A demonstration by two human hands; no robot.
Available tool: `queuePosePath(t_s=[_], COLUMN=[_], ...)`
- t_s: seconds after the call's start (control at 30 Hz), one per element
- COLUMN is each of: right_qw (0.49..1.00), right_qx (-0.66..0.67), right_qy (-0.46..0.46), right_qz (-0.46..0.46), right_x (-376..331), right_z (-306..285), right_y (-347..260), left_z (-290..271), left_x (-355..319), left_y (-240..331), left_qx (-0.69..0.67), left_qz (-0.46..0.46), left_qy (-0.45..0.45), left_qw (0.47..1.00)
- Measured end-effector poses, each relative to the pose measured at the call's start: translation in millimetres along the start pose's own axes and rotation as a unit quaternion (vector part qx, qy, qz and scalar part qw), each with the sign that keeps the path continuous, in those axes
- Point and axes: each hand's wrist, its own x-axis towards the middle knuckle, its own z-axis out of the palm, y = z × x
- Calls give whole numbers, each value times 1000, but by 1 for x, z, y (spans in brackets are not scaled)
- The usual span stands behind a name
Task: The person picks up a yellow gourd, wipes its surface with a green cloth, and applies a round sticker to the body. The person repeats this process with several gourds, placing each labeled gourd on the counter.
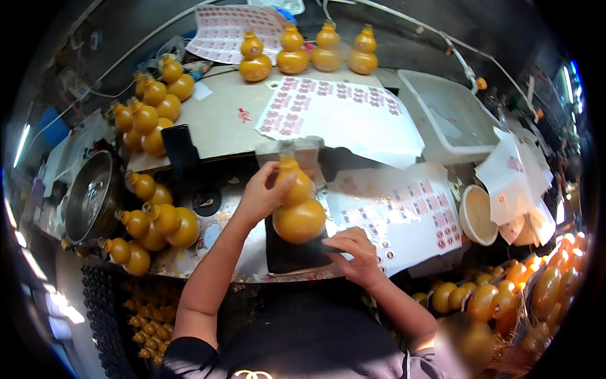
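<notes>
Cream-coloured at the back, the bench [218,120] spreads across the middle of the frame before me. On its upper right lies a white sticker sheet [372,136], and a second sheet [435,215] covers the right of centre, nearer me. At the upper right stands a pale plastic tub [413,101]; at the left edge sits a round metal basin [90,196]. A small off-white bowl [478,215] is right of the second sheet.

Yellow-brown gourds [183,227] cluster at the left, and four more [292,57] stand in a row along the top. The gourd I am handling [298,218] is at the centre of the frame, nearly upright, over a black pad [287,256]; whether it touches the pad I cannot tell. My left hand [265,192] has its fingers wrapped around the upper bulb and waist. My right hand [356,252] is by the gourd's lower right, its fingers pinching a dark thing [324,246] too blurred to name. Left of centre a black phone [180,148] leans upright. Smallest is a red sticker [244,115], upper centre-left.
</notes>
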Motion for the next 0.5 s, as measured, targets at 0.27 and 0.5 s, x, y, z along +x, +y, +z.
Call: queuePosePath(t_s=[0.27, 0.5], right_qw=[990, 983], right_qx=[107, 116], right_qy=[21, 79], right_qz=[94, 120], right_x=[-26, -29], right_z=[-21, -46], right_y=[-5, -2], left_z=[-1, -70], left_x=[-26, 2], left_y=[34, 116], left_qx=[96, 133], left_qz=[64, 141], left_qy=[-36, 88], left_qw=[993, 977])
